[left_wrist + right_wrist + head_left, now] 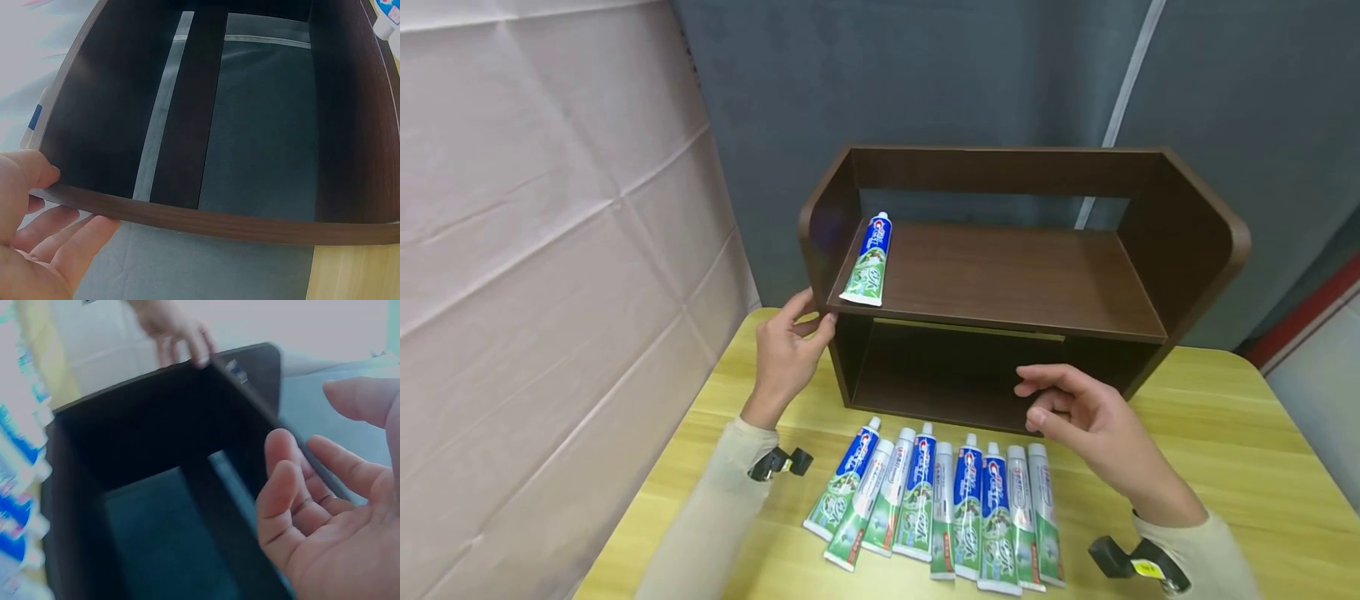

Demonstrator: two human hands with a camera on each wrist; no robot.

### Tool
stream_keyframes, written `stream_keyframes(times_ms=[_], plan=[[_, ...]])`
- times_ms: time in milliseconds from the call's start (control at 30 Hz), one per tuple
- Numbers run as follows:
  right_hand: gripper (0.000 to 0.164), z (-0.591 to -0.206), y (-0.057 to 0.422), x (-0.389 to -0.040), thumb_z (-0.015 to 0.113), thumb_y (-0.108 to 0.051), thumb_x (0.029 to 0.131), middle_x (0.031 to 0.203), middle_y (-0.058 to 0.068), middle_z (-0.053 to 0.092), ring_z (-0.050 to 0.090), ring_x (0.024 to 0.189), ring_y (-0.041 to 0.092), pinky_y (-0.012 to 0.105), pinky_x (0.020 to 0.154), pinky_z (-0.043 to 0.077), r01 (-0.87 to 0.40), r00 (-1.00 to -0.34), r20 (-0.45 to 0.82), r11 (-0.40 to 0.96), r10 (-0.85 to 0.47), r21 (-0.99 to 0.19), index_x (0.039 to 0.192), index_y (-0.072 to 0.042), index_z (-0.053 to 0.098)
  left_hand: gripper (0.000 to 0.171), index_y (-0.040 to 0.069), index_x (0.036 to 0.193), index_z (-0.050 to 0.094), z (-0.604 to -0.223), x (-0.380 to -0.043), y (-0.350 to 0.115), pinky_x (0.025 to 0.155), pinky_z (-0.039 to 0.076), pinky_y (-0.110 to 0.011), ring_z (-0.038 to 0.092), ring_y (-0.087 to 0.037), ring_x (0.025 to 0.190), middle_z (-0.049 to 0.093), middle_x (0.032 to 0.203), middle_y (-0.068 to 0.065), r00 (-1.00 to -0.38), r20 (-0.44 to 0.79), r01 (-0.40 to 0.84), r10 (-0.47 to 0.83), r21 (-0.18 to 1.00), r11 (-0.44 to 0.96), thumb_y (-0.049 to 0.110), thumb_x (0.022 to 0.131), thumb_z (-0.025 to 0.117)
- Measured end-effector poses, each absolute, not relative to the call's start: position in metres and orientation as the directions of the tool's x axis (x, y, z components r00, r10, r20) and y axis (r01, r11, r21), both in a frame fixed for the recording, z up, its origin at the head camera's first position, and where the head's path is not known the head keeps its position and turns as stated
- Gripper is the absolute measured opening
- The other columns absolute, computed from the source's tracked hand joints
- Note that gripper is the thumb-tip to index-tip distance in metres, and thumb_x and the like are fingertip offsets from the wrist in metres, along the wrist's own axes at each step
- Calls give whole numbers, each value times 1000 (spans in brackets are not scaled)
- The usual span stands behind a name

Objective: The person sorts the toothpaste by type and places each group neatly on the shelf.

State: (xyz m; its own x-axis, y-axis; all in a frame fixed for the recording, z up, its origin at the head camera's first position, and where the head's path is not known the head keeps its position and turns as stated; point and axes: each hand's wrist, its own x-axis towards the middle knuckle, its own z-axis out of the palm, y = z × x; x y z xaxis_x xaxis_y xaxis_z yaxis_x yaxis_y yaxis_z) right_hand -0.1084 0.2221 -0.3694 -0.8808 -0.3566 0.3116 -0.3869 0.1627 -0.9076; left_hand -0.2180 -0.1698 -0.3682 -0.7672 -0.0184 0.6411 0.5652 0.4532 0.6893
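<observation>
A dark brown two-tier shelf (1000,267) stands on the wooden table. My left hand (792,346) grips the shelf's left side panel at the level of the upper board; in the left wrist view the thumb lies on one side of the panel edge and the fingers on the other. One toothpaste tube (871,258) lies on the upper board at the left end, cap toward the back. My right hand (1086,412) hovers in front of the lower compartment, fingers loosely bent and holding nothing. Several toothpaste tubes (917,496) lie in a row before the shelf, caps toward it.
The yellow wooden table (1240,467) extends on both sides of the shelf. A pale cloth wall (550,208) rises at the left, and a dark grey curtain (925,75) hangs behind. A red strip (1315,312) shows at the right edge.
</observation>
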Motion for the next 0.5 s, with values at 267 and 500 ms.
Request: stream_keyframes(times_ms=[267,500], plan=[[43,-406,238,-99,63,8,101,117,-2,70,70,89,15,27,74,65,-349,-908,278,196,-314,-917,142,1,57,40,12,134,72,-370,-213,-172,83,66,-48,80,-35,98,79,120,-16,-774,633,560,-13,695,450,8,94,78],[43,-426,246,-91,63,11,98,115,-2,71,69,90,13,24,75,62,-376,-901,304,210,-309,-902,140,3,57,40,11,132,72,-369,-211,-173,83,66,-48,80,-36,100,79,118,-16,-770,638,560,-17,689,460,4,93,78]])
